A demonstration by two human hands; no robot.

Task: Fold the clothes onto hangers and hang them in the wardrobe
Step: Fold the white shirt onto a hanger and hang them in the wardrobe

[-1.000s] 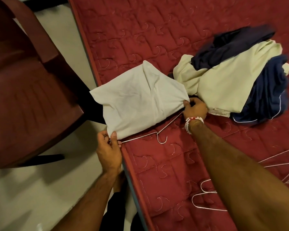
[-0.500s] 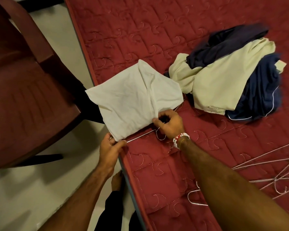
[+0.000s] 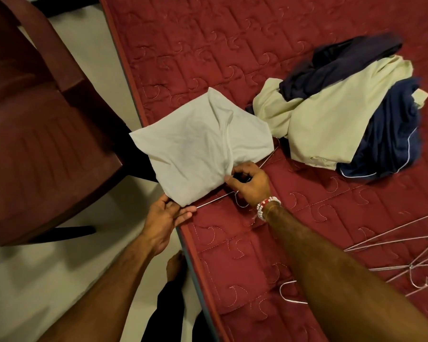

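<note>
Two hands work at one white garment [image 3: 198, 154]. The right hand [image 3: 251, 185], a beaded bracelet [image 3: 267, 206] at its wrist, pinches the garment's near hem between thumb and curled fingers, just above the hook of a wire hanger [image 3: 215, 199] that runs under the cloth. The left hand [image 3: 163, 218] pinches the garment's near corner where the wire comes out. The garment lies on a red quilted bed [image 3: 232, 58], with its left part overhanging the edge. A pile of cream and navy clothes [image 3: 331, 119] lies just beyond it. Spare wire hangers [image 3: 405, 255] lie on the quilt at the right. A maroon chair [image 3: 35, 144] stands on the floor beside the bed.
</note>
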